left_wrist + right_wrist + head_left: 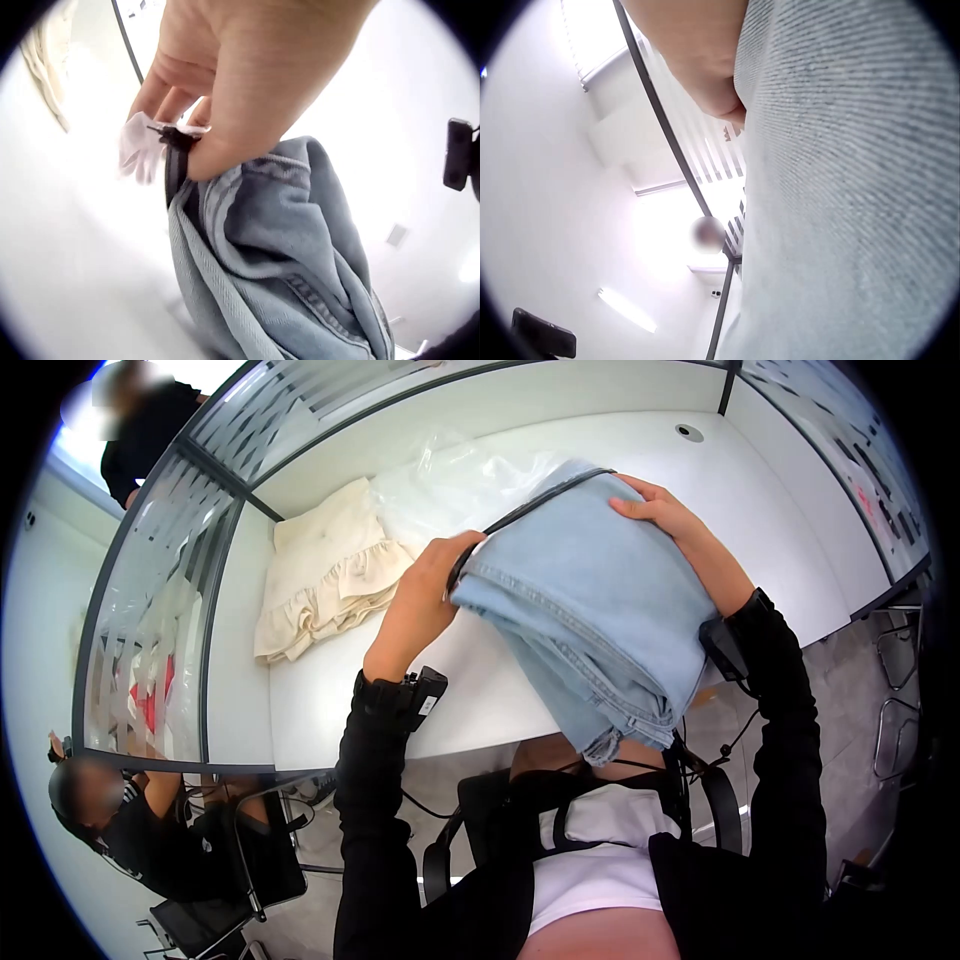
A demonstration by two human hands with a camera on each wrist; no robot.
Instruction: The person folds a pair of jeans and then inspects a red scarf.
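A folded light-blue denim garment (590, 570) is held up over the front of the desk, its lower end hanging past the desk edge. Along its top edge runs a black band (540, 498). My left hand (425, 595) pinches the upper left corner, with the thumb over the black band in the left wrist view. Beside those fingers shows a whitish, tag-like piece (142, 146). The right hand (670, 520) grips the upper right edge, thumb on the near face and fingers partly hidden behind. Denim fills much of the right wrist view, next to that hand (705, 67).
A cream ruffled garment (330, 570) lies folded on the left of the white desk (760, 500). Clear plastic (440, 485) lies behind the denim. Partition panels (160, 610) border the desk. One person (150, 830) sits at left; another (150, 430) stands beyond the partition.
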